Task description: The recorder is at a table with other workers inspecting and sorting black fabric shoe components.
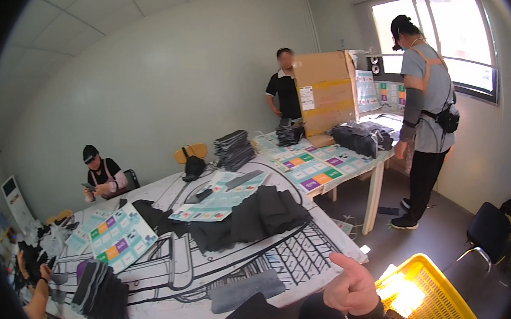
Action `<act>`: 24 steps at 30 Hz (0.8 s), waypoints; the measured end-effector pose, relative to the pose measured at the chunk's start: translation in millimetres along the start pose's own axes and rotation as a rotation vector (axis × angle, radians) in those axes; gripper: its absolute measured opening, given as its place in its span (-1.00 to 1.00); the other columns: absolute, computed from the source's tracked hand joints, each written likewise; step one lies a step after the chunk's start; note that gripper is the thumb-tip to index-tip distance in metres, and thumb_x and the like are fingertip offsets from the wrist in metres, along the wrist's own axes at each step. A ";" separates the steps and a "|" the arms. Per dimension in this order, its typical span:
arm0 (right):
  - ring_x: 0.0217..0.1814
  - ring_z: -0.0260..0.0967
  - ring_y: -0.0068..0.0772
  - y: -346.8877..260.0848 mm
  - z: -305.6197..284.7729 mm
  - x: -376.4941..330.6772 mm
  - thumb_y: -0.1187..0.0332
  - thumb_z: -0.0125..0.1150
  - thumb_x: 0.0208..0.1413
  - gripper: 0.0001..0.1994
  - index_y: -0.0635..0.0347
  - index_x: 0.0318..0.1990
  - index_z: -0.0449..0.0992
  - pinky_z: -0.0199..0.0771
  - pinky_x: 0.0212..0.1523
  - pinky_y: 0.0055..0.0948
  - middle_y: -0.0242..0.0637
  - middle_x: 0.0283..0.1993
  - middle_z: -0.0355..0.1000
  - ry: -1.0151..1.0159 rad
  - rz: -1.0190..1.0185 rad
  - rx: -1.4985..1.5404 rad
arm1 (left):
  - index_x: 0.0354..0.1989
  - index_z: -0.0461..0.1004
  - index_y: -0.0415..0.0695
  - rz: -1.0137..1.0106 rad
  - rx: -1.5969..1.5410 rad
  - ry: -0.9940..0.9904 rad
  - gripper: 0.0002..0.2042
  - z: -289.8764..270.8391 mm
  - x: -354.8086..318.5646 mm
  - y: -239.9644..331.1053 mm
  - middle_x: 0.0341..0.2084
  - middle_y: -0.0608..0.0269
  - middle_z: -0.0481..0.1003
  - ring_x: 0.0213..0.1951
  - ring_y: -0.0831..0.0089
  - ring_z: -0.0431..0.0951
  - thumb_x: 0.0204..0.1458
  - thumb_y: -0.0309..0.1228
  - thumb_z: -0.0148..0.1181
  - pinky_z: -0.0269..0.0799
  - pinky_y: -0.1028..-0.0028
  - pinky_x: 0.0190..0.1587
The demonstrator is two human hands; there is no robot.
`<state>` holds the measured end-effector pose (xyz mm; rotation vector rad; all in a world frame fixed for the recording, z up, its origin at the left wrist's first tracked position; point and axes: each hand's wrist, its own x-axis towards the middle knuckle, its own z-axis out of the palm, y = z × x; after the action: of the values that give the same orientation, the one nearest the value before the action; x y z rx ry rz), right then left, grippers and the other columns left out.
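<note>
My right hand (352,287) is raised past the table's near right corner, beside the yellow basket (432,296). Its fingers are curled in and one digit sticks out toward the upper left; nothing shows in it. A dark sleeve covers the wrist. My left hand is out of view. Closest to the hand on the white table (194,306), marked with black lines, lies a flat grey fabric piece (247,290). Behind that, a heap of black fabric (256,220) partly covers a colourful printed sheet (218,202).
Stacks of dark fabric stand at the near left (98,294) and far edge (234,150). At the left, a co-worker's hands (33,271) hold black fabric. Another person (105,174) sits beyond; two stand near a cardboard box (325,93). A black chair (489,234) stands right.
</note>
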<state>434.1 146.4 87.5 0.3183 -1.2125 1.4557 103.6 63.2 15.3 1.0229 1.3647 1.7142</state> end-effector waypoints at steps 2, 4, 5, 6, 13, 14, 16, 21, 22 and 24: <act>-0.55 0.12 -0.51 -1.2 14.7 1.8 0.50 0.28 0.21 -0.31 0.38 0.47 0.15 0.13 -0.39 -0.41 -0.42 -0.57 0.22 0.118 0.060 0.003 | -0.37 0.41 -0.30 0.004 -0.007 -0.006 -0.83 0.2 0.4 -0.8 -0.39 0.17 0.57 -0.42 0.46 0.58 0.20 -0.56 0.29 0.54 0.42 -0.32; -0.53 0.14 -0.51 4.1 13.6 8.4 0.43 0.38 0.17 -0.45 0.38 0.28 0.34 0.16 -0.33 -0.37 -0.41 -0.56 0.26 0.102 -0.041 -0.159 | -0.40 0.41 -0.28 0.006 -0.017 0.010 -0.84 5.2 -2.4 6.3 -0.43 0.19 0.56 -0.43 0.45 0.58 0.21 -0.57 0.26 0.52 0.44 -0.33; -0.52 0.15 -0.51 6.3 11.3 12.2 0.35 0.48 0.12 -0.57 0.38 0.09 0.53 0.19 -0.27 -0.33 -0.40 -0.54 0.30 0.095 -0.143 -0.338 | -0.41 0.42 -0.28 0.005 0.004 0.032 -0.84 9.2 -4.1 10.3 -0.45 0.20 0.55 -0.43 0.45 0.58 0.21 -0.58 0.26 0.52 0.45 -0.33; -0.49 0.20 -0.49 4.2 23.1 24.5 0.17 0.61 -0.01 -0.70 0.19 -0.32 0.66 0.24 -0.16 -0.25 -0.48 -0.55 0.33 0.190 -0.181 -0.502 | -0.41 0.43 -0.27 0.003 0.005 0.037 -0.84 8.9 -4.5 10.3 -0.47 0.22 0.55 -0.44 0.47 0.56 0.21 -0.59 0.24 0.50 0.46 -0.34; -0.48 0.34 -0.34 -0.7 18.8 26.3 0.00 0.59 -0.09 -0.65 -0.05 -0.59 0.57 0.37 -0.06 -0.23 -0.54 -0.64 0.31 -0.090 -0.157 -1.756 | -0.26 0.56 -0.30 0.005 -0.006 -0.003 -0.98 0.7 -3.2 1.4 -0.33 0.23 0.60 -0.34 0.50 0.58 0.18 -0.63 0.23 0.52 0.46 -0.26; -0.49 0.36 -0.30 8.4 5.5 17.5 0.01 0.60 -0.09 -0.63 -0.04 -0.62 0.54 0.41 -0.04 -0.28 -0.49 -0.64 0.32 -0.193 0.081 -1.779 | -0.21 0.57 -0.31 0.016 0.002 -0.016 -0.94 -1.7 -2.9 -0.2 -0.29 0.23 0.60 -0.29 0.49 0.59 0.18 -0.64 0.23 0.53 0.46 -0.23; -0.49 0.38 -0.25 21.7 -2.8 8.4 0.02 0.60 -0.10 -0.61 -0.02 -0.64 0.51 0.44 -0.03 -0.32 -0.45 -0.65 0.32 -0.298 0.365 -1.799 | -0.17 0.58 -0.31 -0.011 -0.006 -0.045 -0.90 -4.5 -2.4 -4.9 -0.25 0.22 0.61 -0.24 0.49 0.59 0.17 -0.64 0.22 0.54 0.45 -0.19; 0.02 0.51 -0.46 48.7 -11.9 0.0 0.34 0.57 0.04 -0.31 0.20 0.32 0.39 0.59 -0.24 -0.54 -0.21 0.06 0.52 0.173 0.614 -0.966 | -0.12 0.58 -0.30 -0.069 0.014 -0.060 -0.87 -5.0 -1.9 -7.9 -0.23 0.23 0.62 -0.27 0.52 0.59 0.17 -0.62 0.26 0.52 0.51 -0.21; 0.00 0.50 -0.52 57.5 -9.3 2.7 0.44 0.54 0.04 -0.37 0.23 0.28 0.40 0.59 -0.21 -0.55 -0.25 0.01 0.50 0.197 0.665 -0.906 | -0.12 0.58 -0.30 -0.064 0.023 -0.100 -0.88 -9.8 0.1 -14.9 -0.24 0.24 0.62 -0.29 0.54 0.58 0.18 -0.61 0.26 0.51 0.53 -0.24; -0.03 0.49 -0.58 73.1 -8.7 -0.4 0.53 0.50 0.04 -0.42 0.26 0.24 0.42 0.60 -0.17 -0.56 -0.29 -0.04 0.48 0.239 0.738 -0.865 | -0.25 0.57 -0.22 -0.130 0.099 -0.096 -0.91 -3.2 5.9 -15.5 -0.33 0.28 0.60 -0.34 0.48 0.56 0.12 -0.56 0.36 0.46 0.45 -0.27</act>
<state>375.6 167.1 47.9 -0.9490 -1.7106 1.3377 99.0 70.1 0.6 1.0343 1.4334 1.4970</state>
